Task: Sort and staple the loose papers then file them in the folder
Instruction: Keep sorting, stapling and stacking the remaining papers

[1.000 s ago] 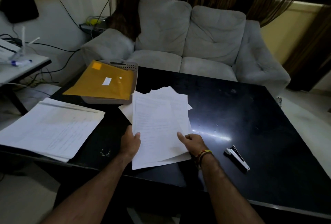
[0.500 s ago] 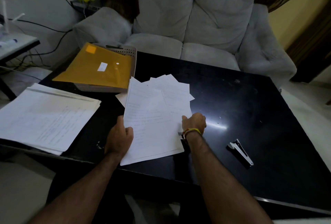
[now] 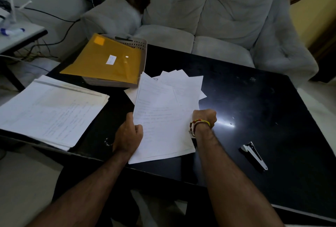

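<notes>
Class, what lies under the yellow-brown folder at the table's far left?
The yellow-brown folder rests on a grey perforated plastic tray; its rim and front wall show. The tray's contents are hidden.

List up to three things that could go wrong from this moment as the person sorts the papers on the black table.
1. The held sheets overhang the near table edge; if the left hand or right hand lets go, some may slide off.
2. The fanned sheets behind are askew and could get stapled out of order.
3. The side pile overhangs the left edge and a nudge might tip it.
</notes>
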Tool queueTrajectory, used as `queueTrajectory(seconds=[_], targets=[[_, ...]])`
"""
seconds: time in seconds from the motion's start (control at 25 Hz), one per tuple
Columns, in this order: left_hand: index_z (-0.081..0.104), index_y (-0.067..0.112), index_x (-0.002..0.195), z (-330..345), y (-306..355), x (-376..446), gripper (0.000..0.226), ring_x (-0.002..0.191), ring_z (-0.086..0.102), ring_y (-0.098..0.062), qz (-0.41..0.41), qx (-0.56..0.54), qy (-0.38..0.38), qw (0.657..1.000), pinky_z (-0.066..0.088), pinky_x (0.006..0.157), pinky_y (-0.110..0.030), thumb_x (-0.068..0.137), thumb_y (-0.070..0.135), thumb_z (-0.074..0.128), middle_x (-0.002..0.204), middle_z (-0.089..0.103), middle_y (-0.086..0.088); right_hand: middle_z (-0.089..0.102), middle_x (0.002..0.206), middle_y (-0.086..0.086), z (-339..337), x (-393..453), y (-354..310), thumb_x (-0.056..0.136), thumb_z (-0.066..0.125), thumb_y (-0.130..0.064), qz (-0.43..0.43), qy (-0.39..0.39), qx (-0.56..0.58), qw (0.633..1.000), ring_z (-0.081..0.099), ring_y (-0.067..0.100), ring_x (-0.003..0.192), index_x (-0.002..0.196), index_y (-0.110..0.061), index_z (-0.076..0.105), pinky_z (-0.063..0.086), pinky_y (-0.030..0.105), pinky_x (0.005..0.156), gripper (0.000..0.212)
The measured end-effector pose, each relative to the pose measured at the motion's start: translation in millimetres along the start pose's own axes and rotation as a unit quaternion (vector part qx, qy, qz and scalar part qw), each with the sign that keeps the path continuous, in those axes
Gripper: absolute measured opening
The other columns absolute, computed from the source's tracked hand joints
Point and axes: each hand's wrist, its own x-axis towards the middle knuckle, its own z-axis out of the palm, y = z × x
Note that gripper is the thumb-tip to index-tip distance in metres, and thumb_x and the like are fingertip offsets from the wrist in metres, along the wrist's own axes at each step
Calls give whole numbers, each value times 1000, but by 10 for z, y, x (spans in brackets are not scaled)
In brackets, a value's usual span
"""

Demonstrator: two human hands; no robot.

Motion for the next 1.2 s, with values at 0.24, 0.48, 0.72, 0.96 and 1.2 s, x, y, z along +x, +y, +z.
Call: queueTrajectory(seconds=[0.24,0.48,0.72,0.96,1.2], targets=[[40,13,118,-47,14,-34,33,90,63,-34,-16,-25,-6,1000,57,69,-41,86,12,48,115,63,-16,67,102,15,-342,-51,-148,95,49,-6,-163,105,59,979,62,31,97,104,-5,62,40,26,70,16],[40,7,128,-126,111,-68,41,95,62,-33,-16,-51,-12,998,43,65,-28,88,8,50,118,62,-16,62,81,-3,-862,-110,-582,88,55,-2,-345,232,228,880,55,10,75,91,-4,67,34,2,65,12],[44,13,126,-136,8,-57,46,95,61,-32,-21,-145,-25,989,43,69,-30,86,32,33,105,60,-9,67,83,10,-435,-193,-217,85,60,-2,-211,-11,136,968,62,22,80,90,-2,71,53,31,80,12],[60,19,106,-96,-9,15,43,96,60,-27,-96,-231,19,968,39,75,-29,88,45,30,102,67,-6,70,106,12,-66,-382,461,83,58,-7,-139,-97,-82,982,62,31,105,95,-9,71,47,27,84,18],[50,17,135,-63,-37,7,43,107,62,-21,-29,-158,-4,987,48,85,-26,92,13,53,121,64,-4,66,85,3,-106,-388,420,77,63,-11,-144,-145,-128,971,63,24,91,81,-12,69,40,20,71,7]])
